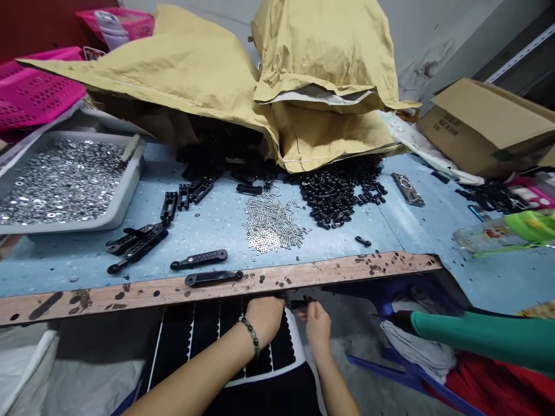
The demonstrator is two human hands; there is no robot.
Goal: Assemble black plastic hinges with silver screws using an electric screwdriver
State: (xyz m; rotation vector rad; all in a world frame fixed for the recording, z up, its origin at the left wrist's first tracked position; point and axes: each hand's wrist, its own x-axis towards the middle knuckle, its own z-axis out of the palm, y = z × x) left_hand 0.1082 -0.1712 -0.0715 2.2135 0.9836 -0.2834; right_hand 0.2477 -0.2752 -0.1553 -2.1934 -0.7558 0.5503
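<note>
My left hand (265,318), with a bead bracelet on its wrist, is curled closed just under the table's front edge. Its fingertips are hidden, and so is anything in them. Beside it, my right hand (317,323) pinches a small dark plastic part (299,304) that points toward the left hand. On the wooden edge strip above lies a black plastic arm (213,278), with another black arm (199,259) just behind it. Further back are a pile of small metal pins (277,222), metal washers (265,239) and a heap of small black levers (327,196).
A grey tray of metal nuts or washers (65,179) stands at left. Large paper sacks (325,52) spill black parts at the back. To the right are a cardboard box (489,127), a bottle with a green lid (503,234) and another person's green sleeve (481,338).
</note>
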